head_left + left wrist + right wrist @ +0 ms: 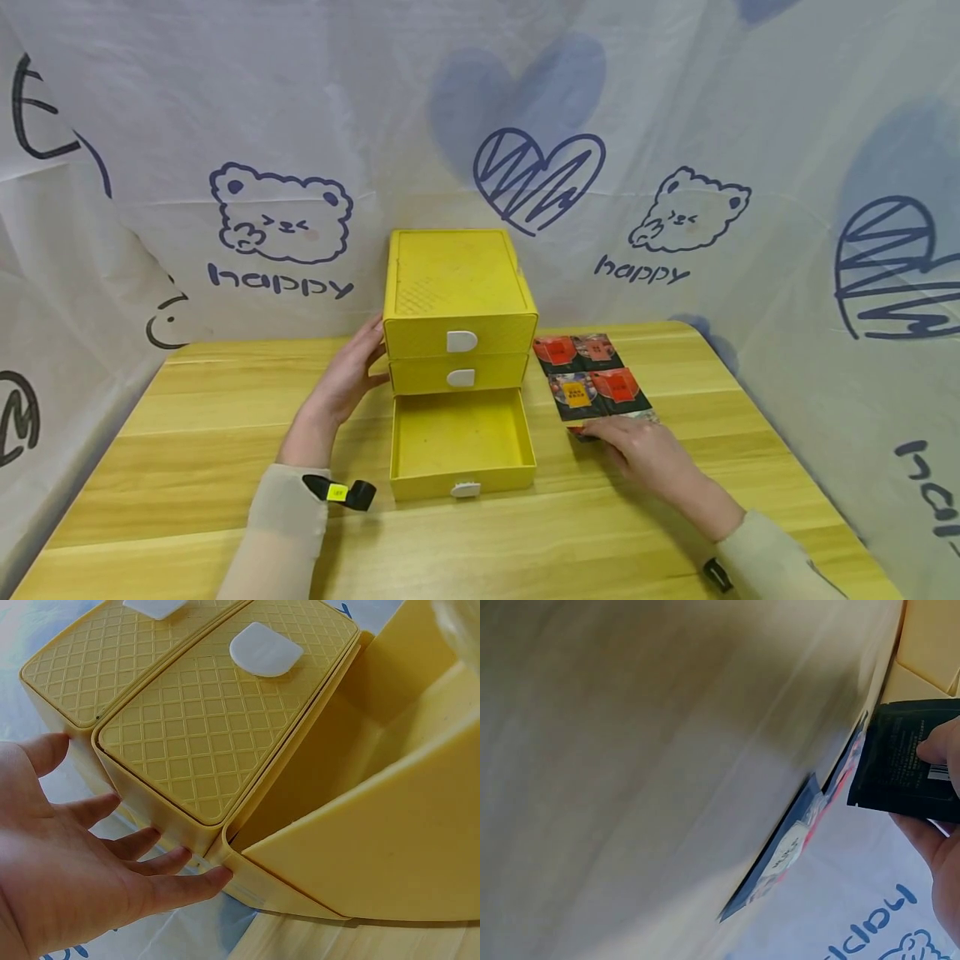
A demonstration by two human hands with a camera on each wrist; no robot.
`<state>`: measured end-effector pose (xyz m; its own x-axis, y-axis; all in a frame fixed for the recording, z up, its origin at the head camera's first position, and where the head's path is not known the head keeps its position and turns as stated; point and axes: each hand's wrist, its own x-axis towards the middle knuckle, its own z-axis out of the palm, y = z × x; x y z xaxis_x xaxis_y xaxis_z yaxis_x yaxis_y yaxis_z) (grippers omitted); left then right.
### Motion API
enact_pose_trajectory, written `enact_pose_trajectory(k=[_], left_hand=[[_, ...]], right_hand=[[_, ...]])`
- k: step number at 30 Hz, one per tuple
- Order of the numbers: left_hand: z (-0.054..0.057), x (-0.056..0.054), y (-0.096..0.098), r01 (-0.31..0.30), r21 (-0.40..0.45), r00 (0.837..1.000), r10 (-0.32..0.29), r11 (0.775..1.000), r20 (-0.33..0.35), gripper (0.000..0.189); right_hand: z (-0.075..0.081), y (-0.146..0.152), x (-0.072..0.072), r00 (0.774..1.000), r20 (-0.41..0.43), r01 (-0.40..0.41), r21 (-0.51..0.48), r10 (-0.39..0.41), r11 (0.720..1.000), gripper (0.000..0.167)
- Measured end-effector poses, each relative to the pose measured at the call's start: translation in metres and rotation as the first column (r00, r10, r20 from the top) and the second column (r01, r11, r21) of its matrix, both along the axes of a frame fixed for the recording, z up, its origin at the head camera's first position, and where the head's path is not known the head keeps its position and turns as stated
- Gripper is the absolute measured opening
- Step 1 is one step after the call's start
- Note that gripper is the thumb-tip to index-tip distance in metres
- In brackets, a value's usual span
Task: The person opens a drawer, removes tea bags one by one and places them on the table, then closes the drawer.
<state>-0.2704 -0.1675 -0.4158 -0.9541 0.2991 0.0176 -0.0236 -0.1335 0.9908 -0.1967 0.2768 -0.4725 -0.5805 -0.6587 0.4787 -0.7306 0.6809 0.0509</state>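
A yellow cabinet (461, 275) of three small drawers stands on the table, its bottom drawer (465, 442) pulled out with a bare floor showing. My left hand (345, 379) is at the cabinet's left side; in the left wrist view its spread, fairly straight fingers (161, 892) reach along the side wall. At the right, my right hand (645, 458) pinches a small dark sachet (892, 754) between thumb and fingers, its printed back with a barcode showing in the right wrist view. Several red-and-black sachets (618, 387) lie on the table just beyond that hand.
White pull tabs (461, 341) are on the drawer fronts. A white cloth (405, 108) with blue hearts and bears hangs behind and beside the wooden table (225, 433). The open drawer juts toward me between my two arms.
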Motion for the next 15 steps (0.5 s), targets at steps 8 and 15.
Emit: enact_pose_trajectory(k=[8,15], left_hand=[[-0.0003,-0.0002,-0.0007,0.006,0.000,1.000,-0.006,1.000,-0.008,0.061],[0.0008,-0.0004,-0.0005,0.006,-0.001,1.000,-0.006,1.000,-0.007,0.062]], right_hand=[[-0.0039,0.0026,-0.0031,0.999,0.041,0.014,0.014,-0.015,1.000,0.036],[-0.0046,0.0018,-0.0025,0.995,0.082,0.060,0.046,-0.064,0.997,0.034]])
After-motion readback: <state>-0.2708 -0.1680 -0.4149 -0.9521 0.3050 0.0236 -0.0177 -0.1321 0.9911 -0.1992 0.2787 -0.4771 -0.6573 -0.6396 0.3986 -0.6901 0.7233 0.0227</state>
